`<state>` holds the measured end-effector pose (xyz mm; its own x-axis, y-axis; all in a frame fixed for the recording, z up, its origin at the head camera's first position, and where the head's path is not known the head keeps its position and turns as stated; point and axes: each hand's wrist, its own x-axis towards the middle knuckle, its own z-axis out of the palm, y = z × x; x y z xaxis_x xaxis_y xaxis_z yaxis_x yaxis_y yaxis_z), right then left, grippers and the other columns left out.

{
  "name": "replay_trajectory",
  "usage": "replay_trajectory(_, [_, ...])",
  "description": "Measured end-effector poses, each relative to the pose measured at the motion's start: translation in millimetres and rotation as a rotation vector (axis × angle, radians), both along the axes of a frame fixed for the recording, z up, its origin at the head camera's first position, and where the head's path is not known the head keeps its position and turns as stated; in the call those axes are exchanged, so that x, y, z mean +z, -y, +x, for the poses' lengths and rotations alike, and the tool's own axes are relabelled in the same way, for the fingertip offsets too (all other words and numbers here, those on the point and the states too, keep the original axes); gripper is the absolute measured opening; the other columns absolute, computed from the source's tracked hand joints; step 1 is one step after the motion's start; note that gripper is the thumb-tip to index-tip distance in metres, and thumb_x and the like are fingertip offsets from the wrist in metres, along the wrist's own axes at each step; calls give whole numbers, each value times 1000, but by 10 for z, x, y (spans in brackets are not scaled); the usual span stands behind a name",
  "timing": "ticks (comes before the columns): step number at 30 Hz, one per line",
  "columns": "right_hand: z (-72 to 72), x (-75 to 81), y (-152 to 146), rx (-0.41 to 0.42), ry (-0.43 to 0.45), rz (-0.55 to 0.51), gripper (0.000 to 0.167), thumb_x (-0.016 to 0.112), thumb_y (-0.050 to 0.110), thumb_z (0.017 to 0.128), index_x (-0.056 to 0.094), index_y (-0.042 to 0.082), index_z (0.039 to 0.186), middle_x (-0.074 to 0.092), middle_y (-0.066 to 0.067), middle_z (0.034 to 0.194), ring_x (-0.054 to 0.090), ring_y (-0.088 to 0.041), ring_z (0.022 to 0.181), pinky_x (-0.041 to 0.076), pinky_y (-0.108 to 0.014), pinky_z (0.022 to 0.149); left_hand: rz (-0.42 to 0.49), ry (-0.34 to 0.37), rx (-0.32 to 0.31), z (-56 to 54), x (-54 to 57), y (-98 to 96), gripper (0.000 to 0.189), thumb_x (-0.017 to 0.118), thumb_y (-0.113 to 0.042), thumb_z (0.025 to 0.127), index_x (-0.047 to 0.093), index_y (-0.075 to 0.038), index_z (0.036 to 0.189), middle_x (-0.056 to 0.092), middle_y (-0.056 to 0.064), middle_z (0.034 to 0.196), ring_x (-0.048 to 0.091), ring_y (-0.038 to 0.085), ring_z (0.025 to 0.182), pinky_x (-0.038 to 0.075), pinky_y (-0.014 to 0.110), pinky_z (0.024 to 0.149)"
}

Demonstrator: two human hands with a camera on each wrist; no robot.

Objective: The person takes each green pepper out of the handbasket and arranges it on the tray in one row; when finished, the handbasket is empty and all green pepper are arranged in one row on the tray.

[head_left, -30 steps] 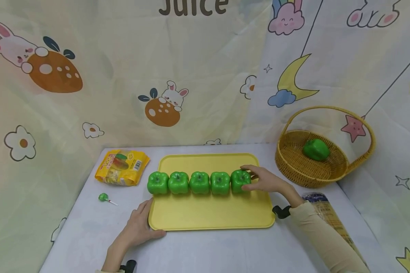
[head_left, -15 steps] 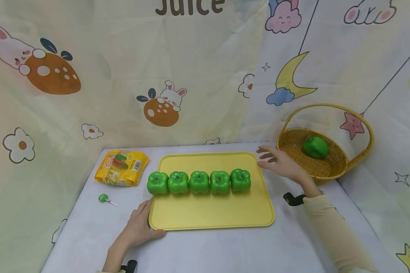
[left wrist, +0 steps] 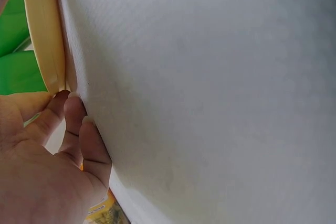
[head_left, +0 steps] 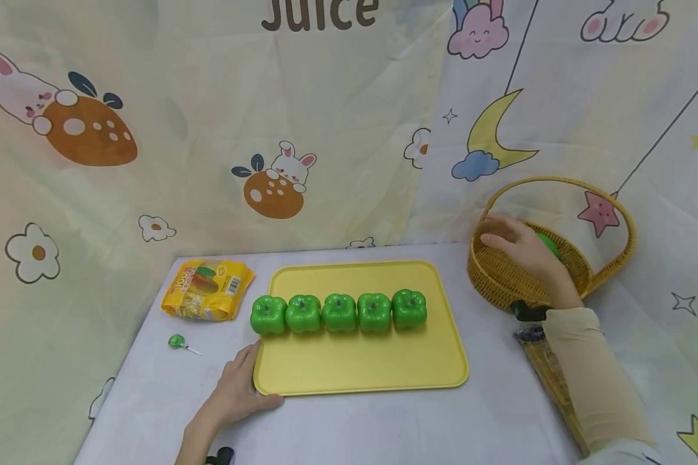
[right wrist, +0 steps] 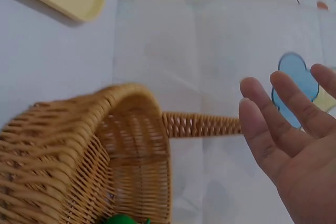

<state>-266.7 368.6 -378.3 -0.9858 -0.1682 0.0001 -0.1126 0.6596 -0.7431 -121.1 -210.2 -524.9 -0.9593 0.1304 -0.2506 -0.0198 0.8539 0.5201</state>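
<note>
A row of several green bell peppers (head_left: 340,313) stands across the yellow tray (head_left: 360,368). My left hand (head_left: 235,387) holds the tray's near left corner, fingers along the left side and thumb at the front edge. In the left wrist view its fingertips (left wrist: 76,106) meet the tray's rim. Over the wicker basket (head_left: 500,284) at the right is my right hand (head_left: 526,248), holding nothing, its fingers apart in the right wrist view. Another green bell pepper (head_left: 549,244) lies in the basket, mostly hidden behind that hand.
A yellow candy bag (head_left: 208,289) lies at the table's back left, with a green lollipop (head_left: 177,341) in front of it. A long packet (head_left: 549,371) is partly covered by the right sleeve. The basket's tall handle (head_left: 629,226) arches over its opening. Patterned cloth (head_left: 349,129) hangs behind.
My right hand has let go of the rightmost bell pepper on the tray and moved right, over the basket. The left hand stays at the tray's corner.
</note>
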Motion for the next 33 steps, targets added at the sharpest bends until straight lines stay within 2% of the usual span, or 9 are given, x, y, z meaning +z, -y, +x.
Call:
replay_trajectory(2, [-38,10,-86,-18,1,-50,69,57,40,102,27,17,159,46,-6,153,48,-22,137,47,-34,104,-5,-4,-1,1,-2,1,132,86,-67,61,17,-16,162,31,14,162,45,27,117,46,49,98])
replay_trajectory(5, [-117,-13,-228,-15,-30,-147,66,61,27,101,29,17,158,52,14,140,56,3,120,48,-13,90,-10,-7,-2,0,-4,3,132,86,-67,61,17,-15,162,32,14,162,45,26,117,46,48,97])
replay_trajectory(7, [-181,-57,-342,-14,-64,-209,63,62,18,100,33,18,156,52,25,131,60,12,108,49,-7,84,-7,-6,-1,1,-5,2,132,86,-67,61,17,-15,162,31,14,162,45,27,118,47,49,98])
replay_trajectory(9, [-236,-98,-454,-19,-80,-280,61,62,12,100,36,18,154,53,28,127,62,12,103,50,-7,83,-3,-2,2,5,-2,0,132,86,-67,61,17,-16,162,31,14,162,45,27,119,47,50,99])
replay_trajectory(13, [-291,-149,-650,-68,-62,-408,57,62,9,99,41,22,151,55,23,129,65,7,101,50,-8,83,10,9,6,14,4,0,132,85,-67,62,16,-16,162,30,14,163,45,29,122,46,53,102])
replay_trajectory(16, [-288,-147,-756,-114,-36,-451,58,64,13,98,41,24,151,52,19,134,65,6,99,50,-9,81,12,14,4,14,13,0,132,85,-67,62,15,-16,162,29,14,163,44,30,123,46,54,103])
replay_trajectory(21, [-340,-136,-898,-180,-10,-481,60,65,16,98,39,22,152,44,10,144,63,3,99,54,-12,78,15,10,2,-1,29,-1,132,85,-67,63,14,-17,163,29,14,164,44,30,122,46,54,102])
replay_trajectory(27, [-418,-238,-1060,-259,81,-357,64,62,32,100,32,30,157,37,10,154,54,10,103,51,-11,83,18,25,15,6,9,-1,134,86,-67,61,15,-18,163,30,14,163,45,30,123,47,54,102])
replay_trajectory(33, [-439,-359,-1184,-267,141,-304,71,59,40,100,24,25,160,42,23,136,51,14,102,53,-15,85,6,18,9,13,-2,11,134,86,-68,60,17,-16,162,31,14,162,45,30,124,47,54,103])
